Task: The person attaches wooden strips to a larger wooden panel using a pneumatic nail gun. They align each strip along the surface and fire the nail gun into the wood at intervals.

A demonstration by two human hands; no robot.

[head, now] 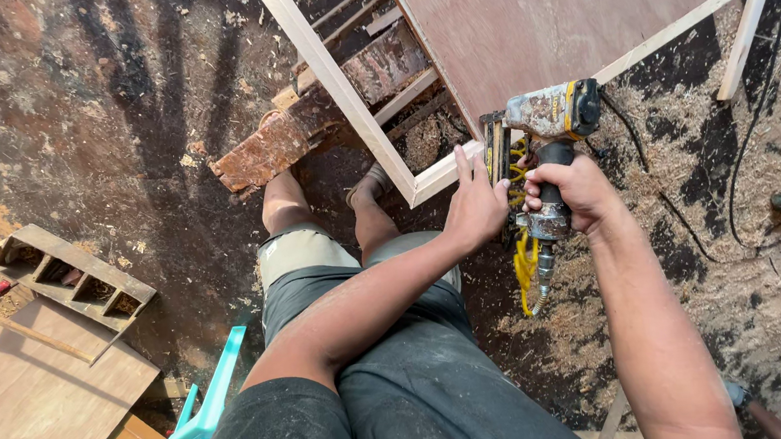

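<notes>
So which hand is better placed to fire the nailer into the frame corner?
The right hand: its grip is closed on the nail gun, whose nose sits at the edge of the white frame. The left hand rests open beside the corner, steadying it.

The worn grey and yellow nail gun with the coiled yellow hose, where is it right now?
In the head view, the nail gun sits right of centre, gripped by the right hand, its nose at the pale wooden frame's corner, beside the left hand.

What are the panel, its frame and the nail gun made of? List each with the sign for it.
Panel: likely plywood, bare matte reddish-brown face with faint grain.
Frame: pale unfinished wood strips, square-edged.
Nail gun, gripped by the right hand: apparently metal, grey and worn, with a black-and-yellow cap.
</notes>
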